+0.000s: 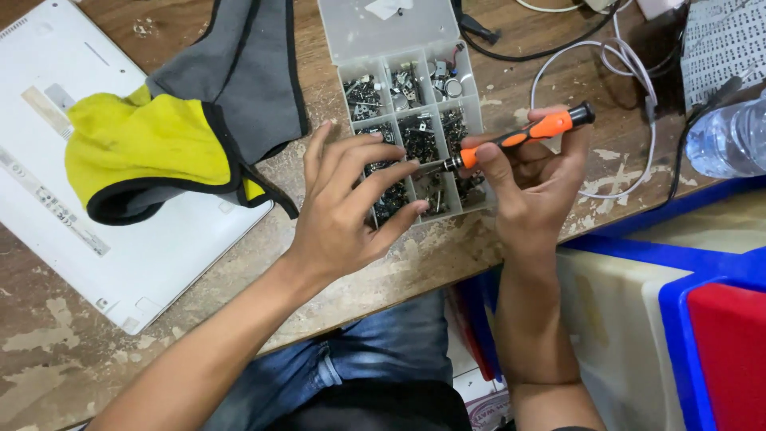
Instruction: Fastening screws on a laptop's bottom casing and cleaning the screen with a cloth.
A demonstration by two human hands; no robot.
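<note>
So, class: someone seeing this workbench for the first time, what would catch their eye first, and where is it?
Probably the orange and black screwdriver in the right hand, at centre right, its tip by the left hand's fingers. Beneath them lies a clear compartment box full of small metal parts. At left, a yellow and grey cloth lies partly over a white laptop.

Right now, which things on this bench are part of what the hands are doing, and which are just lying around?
In use:
right hand
screwdriver
left hand
parts organiser box

Lying about:
white laptop
yellow-grey cloth
water bottle
white cable
</note>
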